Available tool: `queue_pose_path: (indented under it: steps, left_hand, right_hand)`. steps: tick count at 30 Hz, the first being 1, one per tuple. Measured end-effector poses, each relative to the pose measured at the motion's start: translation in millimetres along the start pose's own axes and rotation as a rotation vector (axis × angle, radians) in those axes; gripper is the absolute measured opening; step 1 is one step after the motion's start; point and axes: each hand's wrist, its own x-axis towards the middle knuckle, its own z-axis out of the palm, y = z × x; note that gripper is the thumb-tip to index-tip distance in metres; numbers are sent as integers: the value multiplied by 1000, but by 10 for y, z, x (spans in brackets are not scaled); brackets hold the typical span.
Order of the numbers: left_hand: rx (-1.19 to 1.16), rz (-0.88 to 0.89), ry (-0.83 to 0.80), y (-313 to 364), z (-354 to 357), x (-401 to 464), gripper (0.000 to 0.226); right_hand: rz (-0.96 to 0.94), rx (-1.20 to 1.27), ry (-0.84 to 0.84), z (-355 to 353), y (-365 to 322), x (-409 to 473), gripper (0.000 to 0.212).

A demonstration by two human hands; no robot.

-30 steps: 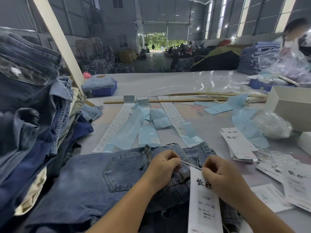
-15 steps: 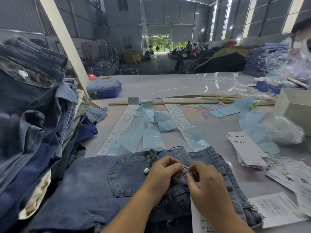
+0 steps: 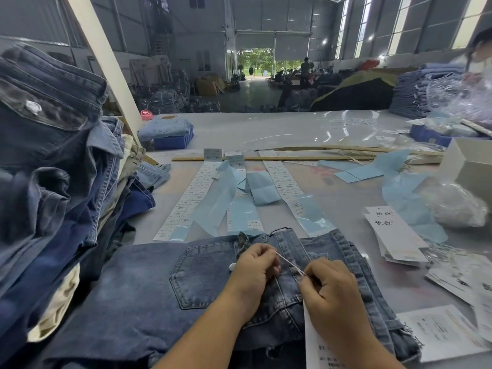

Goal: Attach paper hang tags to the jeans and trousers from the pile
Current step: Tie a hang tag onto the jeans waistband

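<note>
Both hands have drawn apart since half a second ago: the left hand (image 3: 257, 267) and right hand (image 3: 328, 291) each pinch an end of a taut white tag string (image 3: 290, 264) over the jeans (image 3: 159, 302). The hang tag (image 3: 316, 347) lies under the right wrist; its print is unreadable. Right of the hands, stacked hang tags (image 3: 394, 238) show brush-style characters.

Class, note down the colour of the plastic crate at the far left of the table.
Blue. The crate shows best in the head view, with folded jeans in it.

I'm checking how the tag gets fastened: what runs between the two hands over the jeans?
In the head view, a thin pale string stretches from the left hand to the right hand, above the jeans.
</note>
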Motion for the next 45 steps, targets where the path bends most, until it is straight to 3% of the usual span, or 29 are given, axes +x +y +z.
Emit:
queue_pose_path:
  steps: [2, 6, 11, 23, 28, 31, 37, 40, 43, 45]
  left_hand:
    - [-118, -65, 19, 5, -24, 40, 22]
    - [-129, -58, 20, -10, -24, 53, 22]
    - [-52, 23, -9, -31, -26, 7, 8]
    - [180, 132, -34, -40, 5, -68, 9]
    - [260, 136, -27, -40, 25, -69, 8]
    - [359, 136, -28, 6, 87, -51, 6]
    - [806, 289, -81, 115, 391, -93, 10]
    - [929, 356, -191, 150, 686, -173, 10]
    - [1124, 417, -345, 119, 1012, -225, 25]
    - [1164, 374, -459, 77, 1240, -235, 32]
  right_hand:
    - [1, 11, 6, -1, -7, -21, 23]
    - [31, 58, 0, 6, 21, -16, 20]
    - [6, 53, 31, -17, 18, -34, 28]
    - [-55, 8, -58, -397, 234, -150, 21]
    - [-47, 34, 2, -656, 366, -187, 18]
    - [-8, 10, 71, -823, 508, -207, 19]
    - [87, 15, 210, -1063, 703, -227, 18]
    - [133, 60, 242, -1112, 754, -216, 21]
    - [170, 74, 257, -1166, 811, -188, 20]
    - [187, 89, 262, -1214, 862, -177, 19]
